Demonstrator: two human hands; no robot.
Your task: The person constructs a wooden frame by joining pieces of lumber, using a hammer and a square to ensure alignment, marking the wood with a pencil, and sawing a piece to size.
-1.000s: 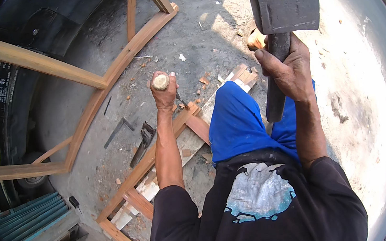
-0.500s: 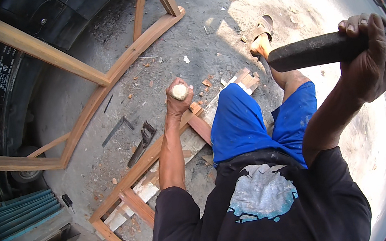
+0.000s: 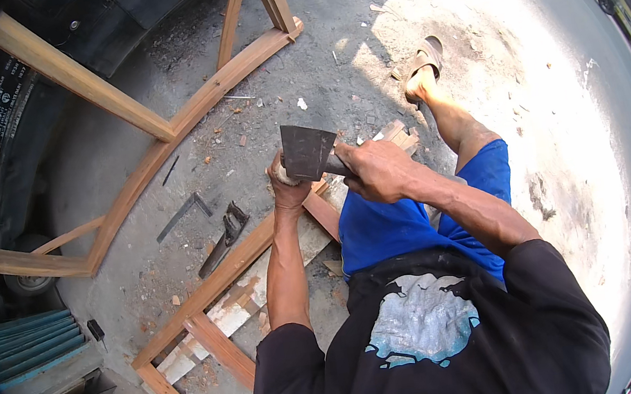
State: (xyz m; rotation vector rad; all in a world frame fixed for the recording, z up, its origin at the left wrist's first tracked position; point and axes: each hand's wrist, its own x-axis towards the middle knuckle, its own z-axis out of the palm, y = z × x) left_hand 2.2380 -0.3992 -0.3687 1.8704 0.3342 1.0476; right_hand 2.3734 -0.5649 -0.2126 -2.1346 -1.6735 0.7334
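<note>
My left hand [image 3: 291, 194] is closed around an upright chisel-like tool [image 3: 282, 174] with a pale, round handle end. Its lower end is hidden beneath the hand. My right hand [image 3: 377, 170] grips the handle of a dark hatchet-like tool [image 3: 308, 151], whose broad, flared head lies over the handle end and partly covers it. Whether the two touch, I cannot tell. Below my hands a wooden frame [image 3: 224, 270] lies at a slant toward my legs, with a short crosspiece [image 3: 323, 216] near my thigh.
A handsaw [image 3: 224, 238] and a metal square [image 3: 182, 216] lie on the floor left of the frame. Further left stands a larger curved wooden frame [image 3: 132, 180] beside a dark vehicle [image 3: 106, 30]. Wood chips are scattered about. Teal slats [image 3: 30, 346] sit at the lower left.
My right hand has swung down and left from the raised right side, bringing the hatchet-like tool over the handle end. My left hand stays closed at nearly the same place.
</note>
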